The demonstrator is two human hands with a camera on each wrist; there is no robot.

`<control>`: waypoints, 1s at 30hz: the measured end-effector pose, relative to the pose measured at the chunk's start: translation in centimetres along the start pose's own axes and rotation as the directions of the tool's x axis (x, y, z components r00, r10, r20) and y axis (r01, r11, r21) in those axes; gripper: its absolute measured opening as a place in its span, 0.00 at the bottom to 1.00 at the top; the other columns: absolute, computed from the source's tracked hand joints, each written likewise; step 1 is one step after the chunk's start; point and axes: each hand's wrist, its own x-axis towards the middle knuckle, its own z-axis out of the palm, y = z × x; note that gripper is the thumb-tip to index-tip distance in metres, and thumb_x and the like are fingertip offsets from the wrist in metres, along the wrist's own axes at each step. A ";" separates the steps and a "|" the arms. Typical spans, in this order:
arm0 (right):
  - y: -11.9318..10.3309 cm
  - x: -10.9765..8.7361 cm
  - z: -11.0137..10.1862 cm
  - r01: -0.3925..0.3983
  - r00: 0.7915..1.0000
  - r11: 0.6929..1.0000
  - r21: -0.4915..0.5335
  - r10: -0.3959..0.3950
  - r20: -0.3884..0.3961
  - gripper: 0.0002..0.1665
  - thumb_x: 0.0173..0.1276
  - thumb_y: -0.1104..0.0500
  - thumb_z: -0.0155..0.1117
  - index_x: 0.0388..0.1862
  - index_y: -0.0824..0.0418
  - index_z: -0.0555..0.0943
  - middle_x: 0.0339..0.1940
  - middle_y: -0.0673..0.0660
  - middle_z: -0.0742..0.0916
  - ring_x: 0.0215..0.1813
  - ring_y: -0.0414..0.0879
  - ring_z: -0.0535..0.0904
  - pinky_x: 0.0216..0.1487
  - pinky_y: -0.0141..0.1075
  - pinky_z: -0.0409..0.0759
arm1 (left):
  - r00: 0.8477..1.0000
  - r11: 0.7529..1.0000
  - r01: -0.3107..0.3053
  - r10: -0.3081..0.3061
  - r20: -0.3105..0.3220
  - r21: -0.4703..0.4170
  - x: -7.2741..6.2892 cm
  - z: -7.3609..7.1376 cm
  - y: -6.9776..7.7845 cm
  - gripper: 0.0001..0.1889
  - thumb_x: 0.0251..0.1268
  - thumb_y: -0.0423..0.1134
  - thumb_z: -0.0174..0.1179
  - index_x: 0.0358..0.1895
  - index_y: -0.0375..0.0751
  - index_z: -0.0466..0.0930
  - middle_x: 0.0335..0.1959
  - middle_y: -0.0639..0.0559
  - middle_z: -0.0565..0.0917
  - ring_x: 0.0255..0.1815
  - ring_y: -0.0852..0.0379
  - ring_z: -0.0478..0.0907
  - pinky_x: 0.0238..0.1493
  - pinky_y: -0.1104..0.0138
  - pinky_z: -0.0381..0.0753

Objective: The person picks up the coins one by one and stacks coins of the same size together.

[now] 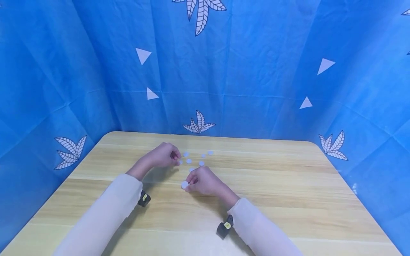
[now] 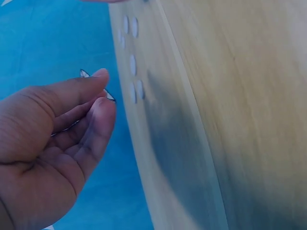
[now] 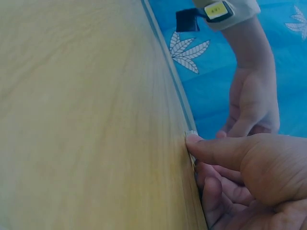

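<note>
My right hand pinches a round white disc between thumb and fingers, low over the wooden table. In the right wrist view, part of that white disc shows at the thumb tip. My left hand hovers at the left of a loose group of flat white discs, fingers loosely bent and a small gap between thumb and index tips in the left wrist view. One disc shows right by its fingertips. Several others, such as this disc, lie spread between and beyond the hands.
A light wooden table with rounded far corners carries the discs. Blue cloth printed with leaves and triangles hangs behind it and along both sides. Each wrist wears a small black camera on a strap.
</note>
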 end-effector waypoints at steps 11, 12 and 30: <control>0.0 -0.1 0.1 0.010 1.000 1.000 -0.020 -0.010 -0.005 0.09 0.60 0.59 0.80 0.35 0.61 0.88 0.26 0.46 0.88 0.30 0.34 0.82 0.38 0.29 0.80 | 0.997 1.000 0.004 -0.004 -0.071 -0.011 2.3 0.4 -1.7 0.12 0.62 0.30 0.70 0.47 0.31 0.85 0.36 0.48 0.86 0.40 0.53 0.81 0.48 0.60 0.83; 0.0 -0.1 0.1 0.008 1.000 1.000 -0.021 -0.008 -0.004 0.09 0.60 0.59 0.80 0.35 0.61 0.88 0.26 0.46 0.88 0.30 0.34 0.81 0.38 0.29 0.80 | 0.997 1.000 0.004 -0.006 -0.074 -0.016 2.5 0.5 -1.8 0.12 0.62 0.30 0.70 0.47 0.30 0.85 0.36 0.48 0.86 0.40 0.53 0.81 0.49 0.59 0.83; 0.3 0.1 0.1 0.025 1.000 0.999 -0.031 -0.025 0.002 0.09 0.60 0.58 0.80 0.35 0.61 0.88 0.27 0.46 0.88 0.31 0.34 0.82 0.40 0.28 0.81 | 0.992 0.975 0.114 -0.122 -0.028 -0.191 5.4 2.0 -3.7 0.18 0.64 0.36 0.71 0.54 0.32 0.83 0.45 0.44 0.86 0.45 0.51 0.82 0.46 0.64 0.82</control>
